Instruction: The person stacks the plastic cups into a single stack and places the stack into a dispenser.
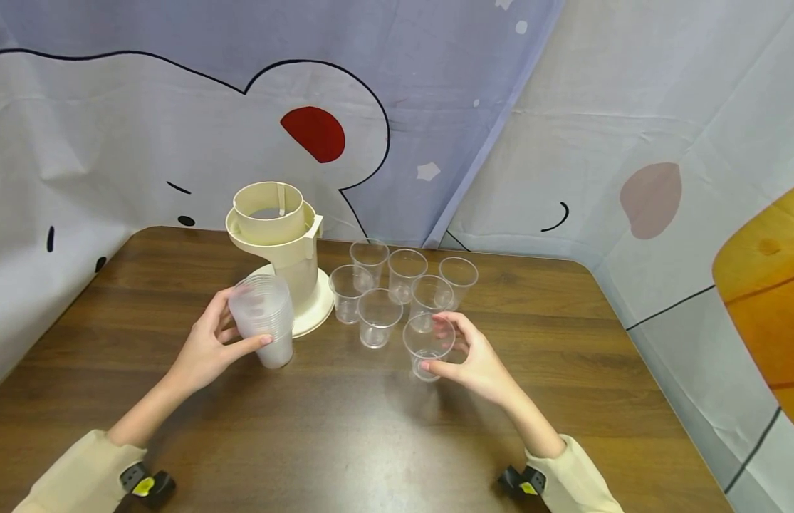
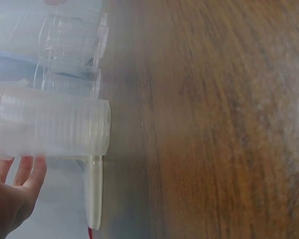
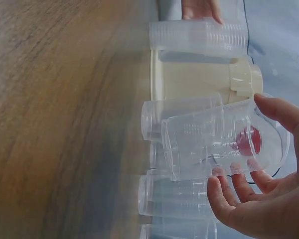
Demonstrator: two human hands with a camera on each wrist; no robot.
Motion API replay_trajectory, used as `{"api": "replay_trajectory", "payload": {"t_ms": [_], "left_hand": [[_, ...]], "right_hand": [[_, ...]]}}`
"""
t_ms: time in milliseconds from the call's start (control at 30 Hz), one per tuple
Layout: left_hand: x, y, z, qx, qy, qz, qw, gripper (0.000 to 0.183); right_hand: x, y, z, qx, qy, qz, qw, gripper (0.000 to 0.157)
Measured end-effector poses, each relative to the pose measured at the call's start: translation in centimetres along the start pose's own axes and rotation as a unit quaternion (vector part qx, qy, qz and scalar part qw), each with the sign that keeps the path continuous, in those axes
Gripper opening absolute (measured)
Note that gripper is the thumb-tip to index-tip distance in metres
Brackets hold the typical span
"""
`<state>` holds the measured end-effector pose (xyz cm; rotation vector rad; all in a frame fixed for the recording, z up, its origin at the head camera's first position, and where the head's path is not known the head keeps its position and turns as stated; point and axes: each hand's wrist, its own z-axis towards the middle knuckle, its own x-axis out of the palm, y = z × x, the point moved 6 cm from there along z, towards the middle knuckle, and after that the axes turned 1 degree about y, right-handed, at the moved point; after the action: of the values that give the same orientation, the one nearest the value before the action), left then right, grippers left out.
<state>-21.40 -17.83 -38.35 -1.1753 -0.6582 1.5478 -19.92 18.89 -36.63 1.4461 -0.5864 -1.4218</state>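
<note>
My left hand [image 1: 201, 353] grips a stack of nested clear plastic cups [image 1: 268, 324], thumb on the near side and fingers behind. The stack stands upright at the table surface in the left wrist view. My right hand [image 1: 478, 365] holds one clear plastic cup [image 3: 199, 144] between thumb and fingers. This cup tilts slightly, its base close over the table, in front of the other cups. Several single clear cups [image 1: 379, 320] stand upright, mouths up, in a cluster just beyond it.
Behind the stack stands a cream plastic cup holder [image 1: 300, 267] with a ring-shaped top and a round base [image 1: 316, 313]. The brown wooden table [image 1: 345, 442] reaches back to a printed cloth backdrop [image 1: 448, 142]. The standing cups are close together, left of and behind my right hand.
</note>
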Motion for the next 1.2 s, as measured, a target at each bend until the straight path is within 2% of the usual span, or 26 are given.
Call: {"api": "replay_trajectory", "payload": {"t_ms": [533,1200], "left_hand": [[0.0,-0.1,0.0,-0.002,-0.001,-0.001,1.0000,0.074],[0.0,0.2,0.0,0.000,-0.004,0.000,1.0000,0.074]], "right_hand": [[-0.1,2.5,0.0,-0.025,0.001,-0.016,1.000,0.068],[1.0,4.3,0.6,-0.045,0.003,-0.020,0.999,0.066]]}}
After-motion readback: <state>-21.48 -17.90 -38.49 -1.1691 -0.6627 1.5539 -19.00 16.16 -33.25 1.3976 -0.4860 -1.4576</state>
